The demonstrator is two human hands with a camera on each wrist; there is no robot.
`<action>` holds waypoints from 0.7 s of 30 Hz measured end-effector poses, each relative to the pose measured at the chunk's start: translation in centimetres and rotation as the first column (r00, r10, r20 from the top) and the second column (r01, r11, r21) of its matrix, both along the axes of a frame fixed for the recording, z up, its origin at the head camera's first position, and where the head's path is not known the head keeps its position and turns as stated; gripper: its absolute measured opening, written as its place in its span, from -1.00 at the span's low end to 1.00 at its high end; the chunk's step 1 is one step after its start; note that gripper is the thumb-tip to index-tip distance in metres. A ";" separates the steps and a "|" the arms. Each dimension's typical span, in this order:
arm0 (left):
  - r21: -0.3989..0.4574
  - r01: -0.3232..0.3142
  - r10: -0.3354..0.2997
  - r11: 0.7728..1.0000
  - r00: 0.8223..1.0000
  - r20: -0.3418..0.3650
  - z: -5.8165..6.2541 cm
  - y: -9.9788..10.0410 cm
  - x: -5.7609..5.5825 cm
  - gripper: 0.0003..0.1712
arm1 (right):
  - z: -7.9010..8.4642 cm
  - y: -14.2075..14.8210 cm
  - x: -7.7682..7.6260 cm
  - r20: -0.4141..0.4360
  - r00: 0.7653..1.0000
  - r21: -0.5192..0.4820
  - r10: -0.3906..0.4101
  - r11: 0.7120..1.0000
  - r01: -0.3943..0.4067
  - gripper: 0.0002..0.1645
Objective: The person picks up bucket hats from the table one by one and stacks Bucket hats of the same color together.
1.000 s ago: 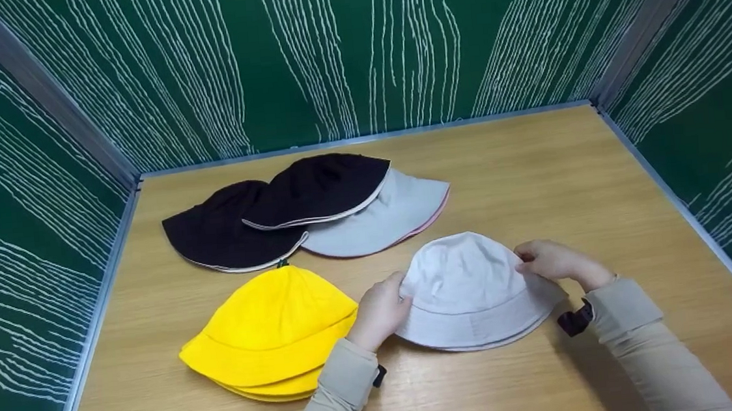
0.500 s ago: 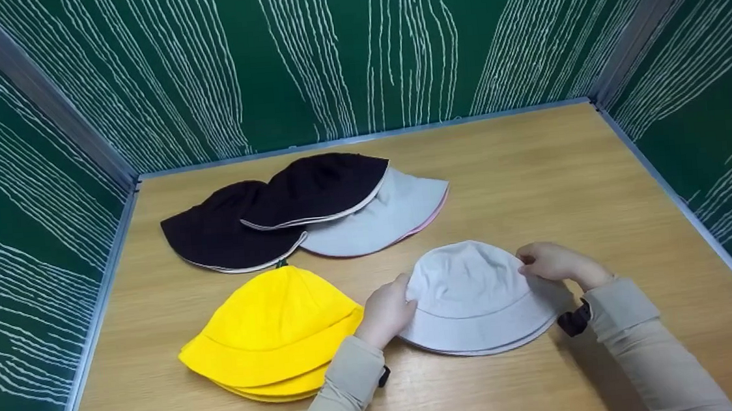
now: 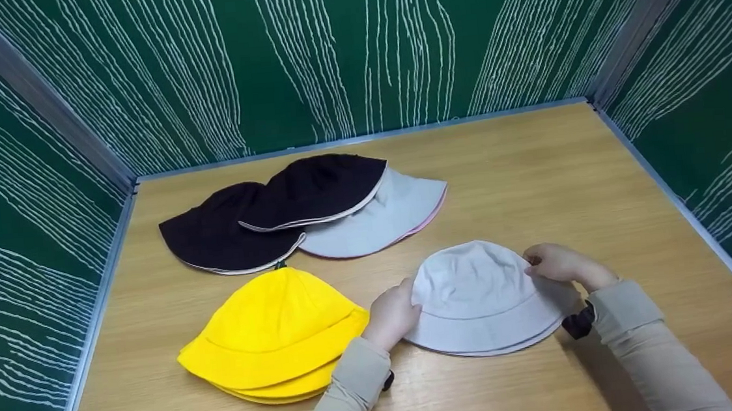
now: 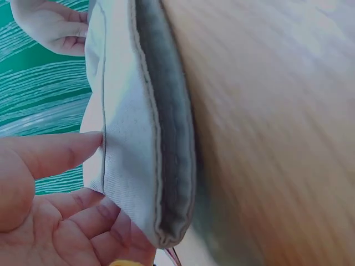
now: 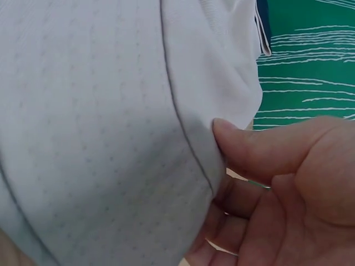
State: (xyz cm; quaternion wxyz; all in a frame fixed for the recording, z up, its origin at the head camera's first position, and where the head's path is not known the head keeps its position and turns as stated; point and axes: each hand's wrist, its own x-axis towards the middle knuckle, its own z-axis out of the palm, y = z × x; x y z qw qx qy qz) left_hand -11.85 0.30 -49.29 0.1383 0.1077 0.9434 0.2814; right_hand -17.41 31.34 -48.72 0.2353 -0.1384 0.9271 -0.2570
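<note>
A pale grey bucket hat (image 3: 477, 295) lies folded flat on the wooden table at the right front, crown away from me. My left hand (image 3: 392, 314) holds its left edge, thumb on top near the brim seam and fingers beneath. At the opposite edge, my right hand (image 3: 563, 263) pinches the cloth where crown and brim meet. In the left wrist view the doubled brim (image 4: 147, 122) shows a gap between its layers. The right wrist view has the thumb (image 5: 244, 147) pressed on the fabric, with curled fingers behind it. Beside my left hand sits a stack of yellow bucket hats (image 3: 271, 330).
Behind lie two black hats with white edging, one (image 3: 319, 189) overlapping the other (image 3: 224, 233), and a light grey hat (image 3: 374, 221) with pink edging partly under them. Green walls (image 3: 354, 49) with white streaks enclose the table (image 3: 533, 166) at the back and sides.
The pale grey hat has slid slightly toward me and to the right, both hands moving with it and keeping their hold. The other hats stay where they were.
</note>
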 end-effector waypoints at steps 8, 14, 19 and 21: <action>-0.039 0.005 -0.005 0.999 1.000 -0.006 -0.3 0.0 0.1 -0.55 | -0.2 0.3 0.0 0.032 0.999 -0.009 -0.023 1.000 0.024 -0.88; -0.058 0.012 -0.015 0.998 0.999 -0.045 -0.7 0.0 0.4 -0.62 | -0.4 0.5 0.2 0.044 0.998 -0.024 -0.040 0.999 0.041 -0.87; -0.048 0.016 -0.018 0.999 0.998 -0.053 -1.0 0.1 0.4 -0.67 | -0.6 0.5 0.4 0.032 0.997 -0.040 -0.076 0.996 0.077 -0.86; -0.047 0.011 -0.013 0.999 0.999 -0.044 -0.9 0.1 0.4 -0.67 | -0.7 0.5 0.4 0.019 0.996 -0.039 -0.093 0.995 0.093 -0.85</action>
